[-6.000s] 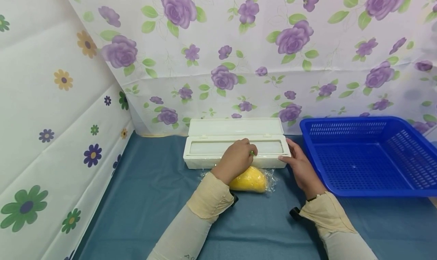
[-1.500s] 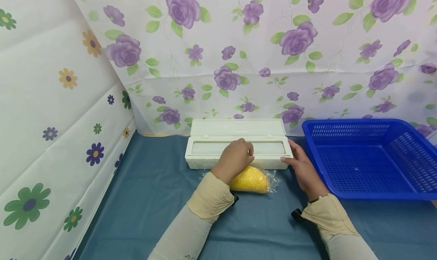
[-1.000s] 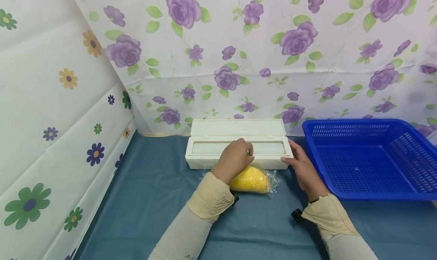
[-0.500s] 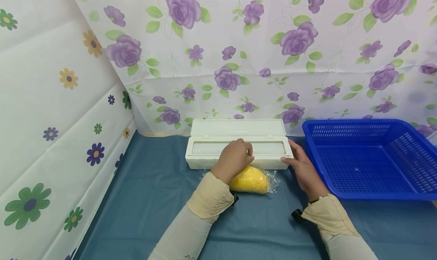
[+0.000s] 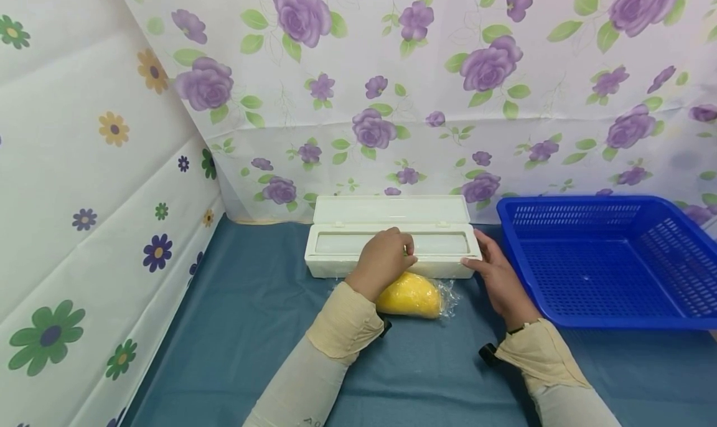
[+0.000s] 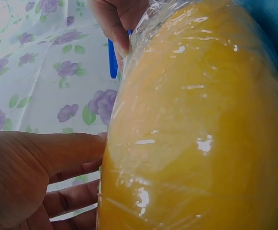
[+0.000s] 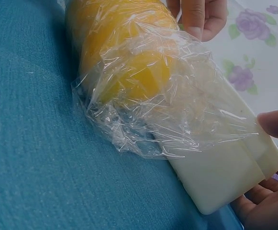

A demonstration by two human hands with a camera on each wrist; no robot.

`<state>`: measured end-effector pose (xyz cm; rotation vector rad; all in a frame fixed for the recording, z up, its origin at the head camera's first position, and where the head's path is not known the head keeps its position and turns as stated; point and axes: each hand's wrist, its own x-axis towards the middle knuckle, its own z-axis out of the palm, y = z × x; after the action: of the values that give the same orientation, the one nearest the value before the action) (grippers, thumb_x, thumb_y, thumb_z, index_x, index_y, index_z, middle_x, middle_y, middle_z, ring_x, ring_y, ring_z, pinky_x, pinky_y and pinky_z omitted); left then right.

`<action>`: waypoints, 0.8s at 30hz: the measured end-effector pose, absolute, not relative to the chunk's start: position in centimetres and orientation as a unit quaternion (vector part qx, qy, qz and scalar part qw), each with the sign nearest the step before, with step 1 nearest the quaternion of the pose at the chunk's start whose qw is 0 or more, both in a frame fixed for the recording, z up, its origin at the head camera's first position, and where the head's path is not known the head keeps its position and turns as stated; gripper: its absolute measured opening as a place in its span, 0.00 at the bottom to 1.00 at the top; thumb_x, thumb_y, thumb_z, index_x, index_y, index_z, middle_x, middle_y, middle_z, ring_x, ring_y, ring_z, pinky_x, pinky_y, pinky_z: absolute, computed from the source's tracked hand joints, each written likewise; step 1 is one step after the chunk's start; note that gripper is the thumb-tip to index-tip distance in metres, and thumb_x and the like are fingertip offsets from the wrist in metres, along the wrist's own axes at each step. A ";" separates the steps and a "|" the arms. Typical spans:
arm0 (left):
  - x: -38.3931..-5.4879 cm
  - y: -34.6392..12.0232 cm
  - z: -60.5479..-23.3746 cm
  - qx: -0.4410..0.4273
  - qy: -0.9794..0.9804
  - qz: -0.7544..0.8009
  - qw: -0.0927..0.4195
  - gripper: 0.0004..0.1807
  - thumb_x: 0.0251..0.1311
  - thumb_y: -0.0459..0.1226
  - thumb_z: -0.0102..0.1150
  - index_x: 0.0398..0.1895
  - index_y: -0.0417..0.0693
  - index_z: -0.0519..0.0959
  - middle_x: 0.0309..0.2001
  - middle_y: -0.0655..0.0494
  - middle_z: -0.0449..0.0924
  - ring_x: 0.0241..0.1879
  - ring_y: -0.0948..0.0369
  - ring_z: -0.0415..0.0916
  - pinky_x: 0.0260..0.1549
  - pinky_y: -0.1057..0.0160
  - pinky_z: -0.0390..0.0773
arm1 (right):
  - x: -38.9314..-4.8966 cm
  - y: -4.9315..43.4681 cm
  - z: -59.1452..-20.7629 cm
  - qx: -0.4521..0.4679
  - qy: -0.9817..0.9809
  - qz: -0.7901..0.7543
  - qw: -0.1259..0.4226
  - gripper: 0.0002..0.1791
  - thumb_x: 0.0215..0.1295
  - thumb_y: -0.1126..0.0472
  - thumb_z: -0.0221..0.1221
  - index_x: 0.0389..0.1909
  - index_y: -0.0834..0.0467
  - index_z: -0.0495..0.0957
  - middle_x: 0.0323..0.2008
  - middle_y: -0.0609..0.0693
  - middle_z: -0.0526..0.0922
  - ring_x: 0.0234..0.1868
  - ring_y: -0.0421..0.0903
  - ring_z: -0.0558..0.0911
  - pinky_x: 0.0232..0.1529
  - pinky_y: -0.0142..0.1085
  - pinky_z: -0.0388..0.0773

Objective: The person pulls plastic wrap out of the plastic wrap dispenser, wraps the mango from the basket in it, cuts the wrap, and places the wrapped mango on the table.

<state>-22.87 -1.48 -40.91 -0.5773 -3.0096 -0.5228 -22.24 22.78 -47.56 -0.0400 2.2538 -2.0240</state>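
A long white cling film dispenser (image 5: 336,266) stands at the back of the table, its lid (image 5: 392,209) raised and a pale roll (image 5: 439,244) inside. My left hand (image 5: 383,259) reaches over its front edge, thumb and fingers pinching a small green slider (image 5: 406,251), mostly hidden by the fingers. My right hand (image 5: 495,277) grips the dispenser's right end, thumb on the front top edge and fingers behind. Just in front lies a yellow, mango-shaped fruit (image 5: 411,296) in clear film, partly under my left wrist. In the right wrist view, loose film (image 7: 143,129) runs from the fruit over the dispenser's front.
A blue plastic basket (image 5: 605,321) stands to the right, close beside my right hand. Blue-green cloth (image 5: 252,352) covers the table. A flowered sheet (image 5: 347,72) hangs right behind the dispenser, and another sheet (image 5: 56,165) borders the left side.
Over the six seconds my left hand has shifted slightly left along the dispenser's front edge, and less green shows at its fingers. My right hand, the fruit and the basket keep their places.
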 end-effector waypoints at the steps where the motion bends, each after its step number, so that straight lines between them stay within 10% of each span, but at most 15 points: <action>1: -22.9 -1.5 -40.9 -0.186 -0.968 -0.168 0.016 0.08 0.63 0.46 0.68 0.30 0.56 0.81 0.35 0.59 0.78 0.33 0.61 0.74 0.35 0.62 0.76 | -22.2 22.8 -47.6 -0.013 0.743 -0.667 0.057 0.45 0.74 0.63 0.55 0.82 0.54 0.39 0.82 0.56 0.44 0.82 0.55 0.44 0.79 0.59 0.42; 24: -22.8 -1.6 -41.1 -0.178 -0.969 -0.172 0.022 0.08 0.63 0.47 0.68 0.31 0.56 0.81 0.36 0.58 0.77 0.35 0.59 0.73 0.34 0.62 0.75 | -22.3 22.7 -47.4 -0.014 0.744 -0.666 0.056 0.44 0.74 0.63 0.55 0.82 0.54 0.39 0.82 0.57 0.45 0.82 0.56 0.46 0.79 0.59 0.43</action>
<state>-22.84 -1.63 -41.10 -0.5509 -3.0017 -0.5333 -22.31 22.73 -47.42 -0.0411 2.2572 -2.0190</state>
